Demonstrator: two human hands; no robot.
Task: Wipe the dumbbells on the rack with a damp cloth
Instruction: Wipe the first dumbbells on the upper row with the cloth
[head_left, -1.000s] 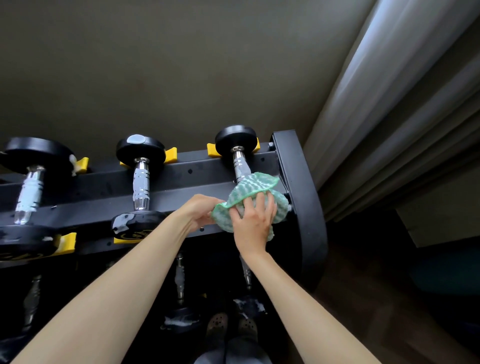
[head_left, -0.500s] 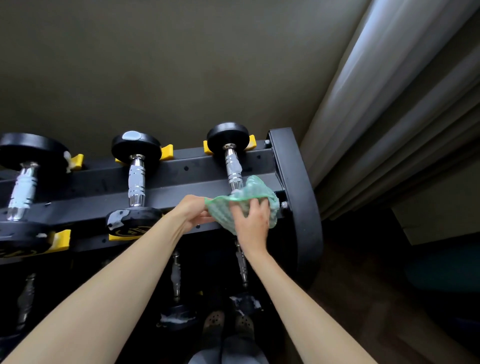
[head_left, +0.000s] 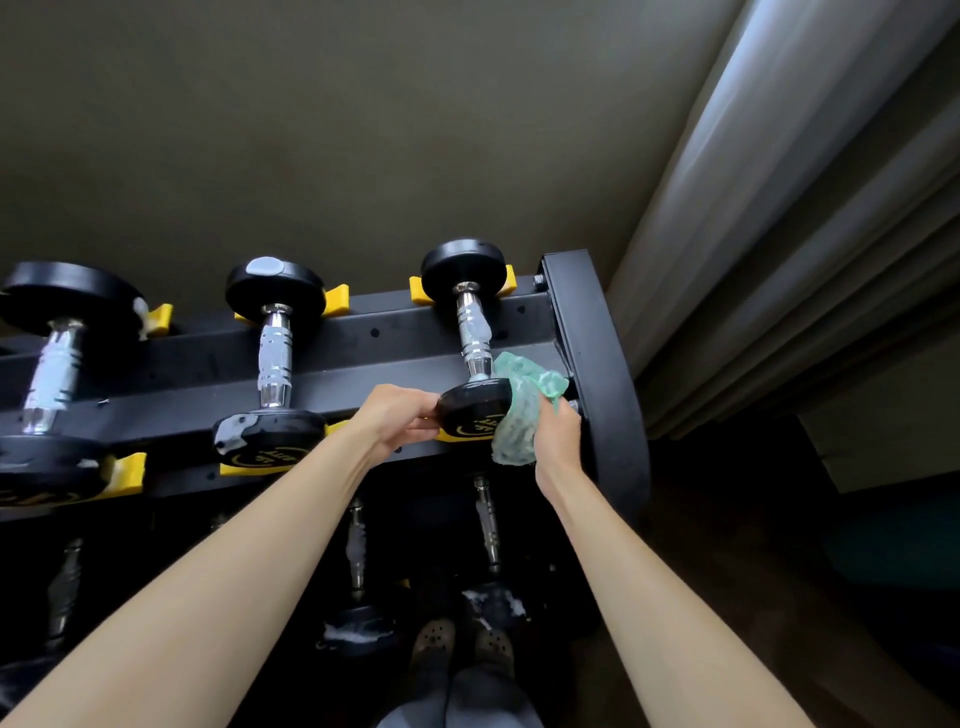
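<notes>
On the rack's (head_left: 597, 364) top shelf, the left hand (head_left: 397, 421) curls round the rightmost dumbbell's (head_left: 474, 332) near end. The right hand (head_left: 558, 431) pinches the cloth (head_left: 522, 415) against it. This looks like mid-wipe; next, the cloth should sweep round that end.

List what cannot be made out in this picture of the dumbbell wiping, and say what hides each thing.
Head view, rightmost dumbbell: the green cloth covers its near end's right side and part of the yellow marking, which is unreadable.
Head view, right hand: fingers hidden behind the cloth.
Head view, leftmost dumbbell: cut off by the left edge.
Head view, lower-shelf dumbbells: lost in shadow.
</notes>
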